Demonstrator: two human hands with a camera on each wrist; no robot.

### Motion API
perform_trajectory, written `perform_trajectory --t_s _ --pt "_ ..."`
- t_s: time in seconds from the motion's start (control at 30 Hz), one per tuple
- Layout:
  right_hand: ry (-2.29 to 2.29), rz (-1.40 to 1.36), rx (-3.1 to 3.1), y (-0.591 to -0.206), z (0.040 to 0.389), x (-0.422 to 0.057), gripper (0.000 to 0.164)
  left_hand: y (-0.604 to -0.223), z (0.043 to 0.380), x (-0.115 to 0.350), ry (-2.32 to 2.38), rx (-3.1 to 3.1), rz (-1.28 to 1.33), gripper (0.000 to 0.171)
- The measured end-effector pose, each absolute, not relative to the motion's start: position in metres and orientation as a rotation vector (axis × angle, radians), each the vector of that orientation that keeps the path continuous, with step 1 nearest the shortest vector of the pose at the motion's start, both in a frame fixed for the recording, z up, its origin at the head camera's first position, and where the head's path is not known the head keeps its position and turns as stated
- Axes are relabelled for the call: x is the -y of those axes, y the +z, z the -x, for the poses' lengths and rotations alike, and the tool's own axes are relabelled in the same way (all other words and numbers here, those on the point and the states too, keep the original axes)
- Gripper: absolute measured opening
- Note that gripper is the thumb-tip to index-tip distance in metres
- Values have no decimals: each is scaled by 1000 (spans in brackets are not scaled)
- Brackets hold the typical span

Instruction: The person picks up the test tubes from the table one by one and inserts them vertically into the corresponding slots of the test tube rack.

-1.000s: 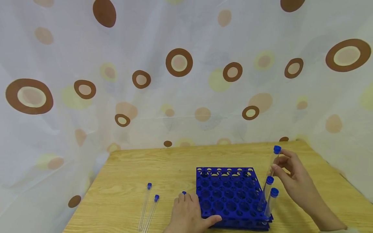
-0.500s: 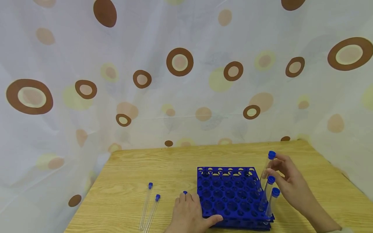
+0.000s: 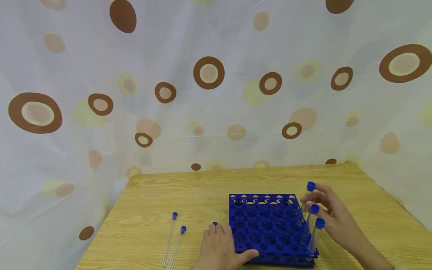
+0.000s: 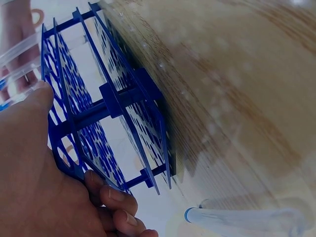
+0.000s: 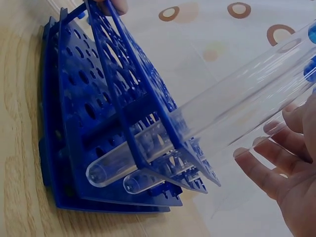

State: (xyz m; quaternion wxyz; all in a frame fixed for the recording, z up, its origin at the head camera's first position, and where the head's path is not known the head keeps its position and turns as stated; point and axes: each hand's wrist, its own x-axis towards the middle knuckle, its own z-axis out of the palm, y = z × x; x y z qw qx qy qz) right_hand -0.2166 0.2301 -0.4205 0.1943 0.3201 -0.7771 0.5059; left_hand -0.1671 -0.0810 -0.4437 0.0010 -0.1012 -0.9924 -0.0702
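Note:
My right hand pinches a clear test tube with a blue cap at the far right corner of the blue test tube rack. The tube stands nearly upright, and its lower end is hidden in the head view. Two more blue-capped tubes, one farther back and one at the front, stand in the rack's right side. In the right wrist view, rounded tube ends show below the rack's upper plates. My left hand grips the rack's near left corner, thumb on the top plate and fingers curled at its side.
Two capped test tubes, one on the left and one beside it, lie on the wooden table. Another blue cap peeks out beyond my left fingers. A dotted curtain hangs behind and at both sides.
My right hand has moved left and down with the test tube, bringing it to the rack's far right corner. The left hand keeps its hold on the rack.

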Motion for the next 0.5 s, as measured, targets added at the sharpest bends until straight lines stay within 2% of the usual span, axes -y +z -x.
perform_trajectory --t_s 0.5 --pt "1329 -787 2330 -430 214 -229 42 -444 166 81 -208 3111 306 97"
